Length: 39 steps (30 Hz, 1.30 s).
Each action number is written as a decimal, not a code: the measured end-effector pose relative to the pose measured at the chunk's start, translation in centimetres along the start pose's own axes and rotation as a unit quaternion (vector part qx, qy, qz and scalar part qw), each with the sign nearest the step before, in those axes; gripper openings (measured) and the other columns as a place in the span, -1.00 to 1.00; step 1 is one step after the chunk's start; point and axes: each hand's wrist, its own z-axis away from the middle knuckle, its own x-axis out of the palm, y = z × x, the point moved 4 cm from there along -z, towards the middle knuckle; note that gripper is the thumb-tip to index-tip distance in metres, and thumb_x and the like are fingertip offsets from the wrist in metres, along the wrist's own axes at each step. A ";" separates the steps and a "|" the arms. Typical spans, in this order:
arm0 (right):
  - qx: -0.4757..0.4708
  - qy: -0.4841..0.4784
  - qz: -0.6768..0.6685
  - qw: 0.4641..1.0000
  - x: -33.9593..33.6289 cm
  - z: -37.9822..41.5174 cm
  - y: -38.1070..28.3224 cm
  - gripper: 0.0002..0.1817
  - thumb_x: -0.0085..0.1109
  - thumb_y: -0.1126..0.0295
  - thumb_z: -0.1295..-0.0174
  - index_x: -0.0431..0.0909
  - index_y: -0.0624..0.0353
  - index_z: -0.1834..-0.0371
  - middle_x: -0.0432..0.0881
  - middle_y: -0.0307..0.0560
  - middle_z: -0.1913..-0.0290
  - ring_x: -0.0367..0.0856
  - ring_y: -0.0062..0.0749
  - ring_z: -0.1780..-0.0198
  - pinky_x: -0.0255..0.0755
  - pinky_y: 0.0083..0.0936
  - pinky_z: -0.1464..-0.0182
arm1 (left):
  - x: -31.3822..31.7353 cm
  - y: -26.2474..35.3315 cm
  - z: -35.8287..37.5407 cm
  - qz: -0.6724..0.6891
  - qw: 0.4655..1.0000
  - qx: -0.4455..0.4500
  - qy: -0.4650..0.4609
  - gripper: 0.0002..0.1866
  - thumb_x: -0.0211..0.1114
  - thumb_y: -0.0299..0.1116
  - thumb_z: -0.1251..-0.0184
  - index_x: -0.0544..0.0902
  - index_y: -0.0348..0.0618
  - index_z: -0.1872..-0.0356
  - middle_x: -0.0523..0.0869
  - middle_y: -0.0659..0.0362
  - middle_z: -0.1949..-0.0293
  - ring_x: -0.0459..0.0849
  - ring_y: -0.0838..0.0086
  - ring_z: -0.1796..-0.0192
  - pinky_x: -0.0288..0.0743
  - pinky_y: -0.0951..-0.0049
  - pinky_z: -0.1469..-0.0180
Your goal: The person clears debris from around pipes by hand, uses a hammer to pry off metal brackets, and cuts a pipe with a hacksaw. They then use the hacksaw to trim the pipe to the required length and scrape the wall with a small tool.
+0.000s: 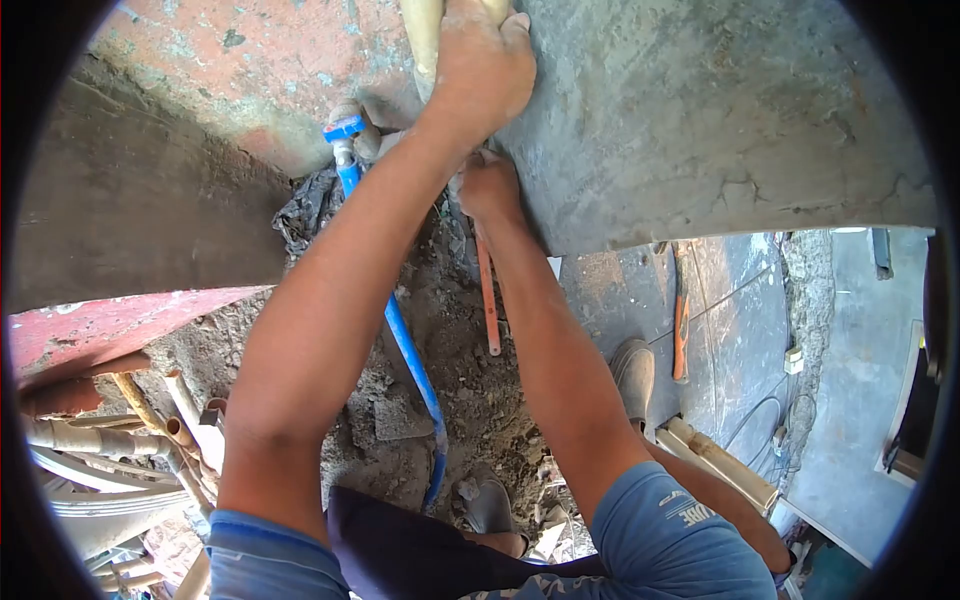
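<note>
My left hand (pixel 484 68) is closed around a cream-coloured pipe (pixel 424 38) at the top of the view, against the wall. Just below it, my right hand (pixel 490 186) is closed near the corner of the concrete. From under its fingers an orange hacksaw blade (pixel 488 300) hangs down, a hole showing at its lower end. The far end of the blade is hidden by the hand. Left of my hands, a blue-handled tap (pixel 344 130) joins a blue hose (pixel 408 345) that runs down over the dirt.
Grey concrete (pixel 720 110) bounds the right, and a dark slab (pixel 140 200) the left. Crumpled black plastic (pixel 303 212) lies by the tap. An orange-handled tool (pixel 681 325) rests on the tiled floor. Old pipes (pixel 95 437) are piled lower left; shoes (pixel 634 380) stand below.
</note>
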 end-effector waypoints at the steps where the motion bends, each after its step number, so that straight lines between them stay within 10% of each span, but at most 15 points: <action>1: 0.005 0.006 -0.030 1.000 0.1 -0.2 0.1 -0.63 -0.10 0.31 -0.39 0.57 0.38 0.42 0.61 0.21 0.48 0.58 0.12 0.36 0.39 -0.13 0.21 | 0.0 -0.1 -0.1 0.036 0.999 -0.017 0.007 -0.37 0.09 -0.51 -0.31 0.08 -0.57 -0.33 0.42 -0.47 -0.12 0.43 -0.21 -0.24 0.23 0.19 -0.35; 5: -0.060 0.036 0.035 0.997 -0.3 0.6 -0.4 -0.64 -0.09 0.31 -0.39 0.57 0.38 0.40 0.59 0.15 0.54 0.58 -0.02 0.45 0.39 -0.17 0.28 | -1.2 1.4 -0.2 0.163 0.984 -0.071 -0.024 -0.42 0.12 -0.52 -0.30 0.18 -0.54 -0.31 0.53 -0.33 -0.04 0.53 -0.01 -0.15 0.29 0.28 -0.29; 11: 0.151 -0.065 -0.168 0.972 -0.3 1.1 -0.4 -0.66 -0.07 0.30 -0.41 0.57 0.37 0.36 0.54 -0.03 0.60 0.51 -0.36 0.58 0.38 -0.33 0.41 | -0.9 1.9 -0.2 0.260 0.961 -0.087 -0.016 -0.45 0.09 -0.56 -0.30 0.21 -0.48 -0.31 0.53 -0.21 -0.02 0.52 0.17 -0.09 0.33 0.37 -0.22; 13: 0.051 -0.042 -0.122 0.990 0.0 0.1 0.4 -0.66 -0.06 0.30 -0.41 0.57 0.36 0.36 0.53 -0.08 0.61 0.48 -0.41 0.59 0.38 -0.34 0.42 | -1.1 2.0 -0.3 0.216 0.972 -0.091 -0.020 -0.46 0.08 -0.57 -0.30 0.22 -0.45 -0.30 0.53 -0.19 -0.01 0.52 0.18 -0.10 0.32 0.37 -0.22; 20: 0.031 -0.014 -0.046 0.998 -0.2 0.1 0.1 -0.62 -0.06 0.28 -0.39 0.58 0.39 0.41 0.60 0.09 0.54 0.59 -0.15 0.47 0.42 -0.25 0.29 | -1.1 1.2 -0.6 0.172 0.984 -0.038 -0.041 -0.52 0.06 -0.52 -0.33 0.27 -0.36 -0.26 0.51 -0.15 0.00 0.48 0.17 -0.11 0.32 0.31 -0.24; 23: 0.059 -0.069 -0.144 0.985 0.0 -0.8 0.0 -0.76 0.00 0.30 -0.42 0.43 0.16 0.40 0.28 -0.36 0.67 0.23 -0.65 0.74 0.05 -0.63 0.74 | -0.9 0.2 -0.6 0.078 0.996 0.037 -0.007 -0.52 0.04 -0.52 -0.32 0.27 -0.31 -0.28 0.50 -0.07 0.02 0.50 0.24 -0.03 0.36 0.35 -0.16; 26: 0.019 -0.035 -0.060 0.997 0.2 -1.0 0.5 -0.72 0.01 0.29 -0.40 0.51 0.23 0.42 0.40 -0.27 0.64 0.29 -0.54 0.70 0.12 -0.49 0.68 | -0.9 0.4 -0.3 0.269 0.942 -0.151 -0.130 -0.54 0.02 -0.55 -0.29 0.31 -0.22 -0.24 0.49 0.01 0.07 0.49 0.34 0.05 0.40 0.40 -0.05; 30: -0.053 0.013 -0.050 0.997 0.4 -0.5 -0.2 -0.69 0.00 0.27 -0.40 0.54 0.27 0.40 0.48 -0.21 0.59 0.37 -0.48 0.62 0.21 -0.44 0.58 | -1.3 0.5 -0.9 0.253 0.938 -0.173 -0.164 -0.58 0.01 -0.56 -0.28 0.34 -0.15 -0.18 0.49 0.09 0.10 0.51 0.38 0.14 0.44 0.41 0.09; 32: -0.012 0.015 0.003 1.000 0.0 0.5 -0.9 -0.63 -0.07 0.25 -0.38 0.58 0.35 0.37 0.64 0.28 0.33 0.62 0.19 0.18 0.43 -0.09 0.08 | -1.5 1.0 -1.3 0.242 0.916 -0.225 -0.227 -0.62 0.07 -0.53 -0.28 0.35 -0.18 -0.13 0.51 0.11 0.15 0.52 0.36 0.21 0.47 0.34 0.19; 39: -0.021 0.005 0.007 1.000 0.9 -1.2 0.9 -0.63 -0.11 0.27 -0.39 0.59 0.34 0.35 0.64 0.29 0.31 0.60 0.22 0.16 0.43 -0.07 0.07 | -1.5 3.0 -1.9 0.286 0.889 -0.311 -0.174 -0.73 0.13 -0.47 -0.36 0.35 -0.20 -0.04 0.53 0.09 0.13 0.51 0.34 0.03 0.42 0.20 -0.07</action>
